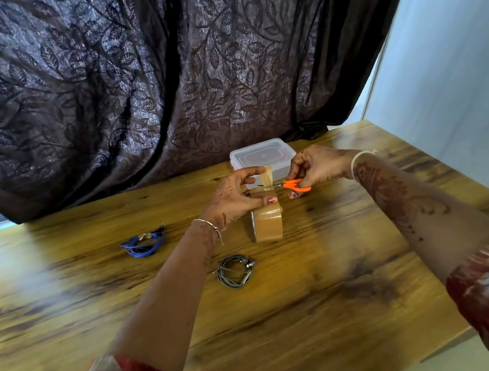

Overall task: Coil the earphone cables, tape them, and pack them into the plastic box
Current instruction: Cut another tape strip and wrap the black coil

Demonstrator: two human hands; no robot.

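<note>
A brown tape roll (269,222) stands on edge on the wooden table (314,285). My left hand (235,196) presses on its top and pinches a pulled-up strip of tape (267,176). My right hand (316,167) holds orange-handled scissors (295,184), their blades at the base of the strip. A coiled grey earphone cable (237,270) lies in front of the roll. A coiled blue earphone cable (144,243) with a piece of tape on it lies to the left. The clear plastic box (259,156), lid on, sits behind my hands.
A dark leaf-patterned curtain (158,71) hangs along the table's far edge. The table's right edge (448,348) runs close to a pale wall (455,61).
</note>
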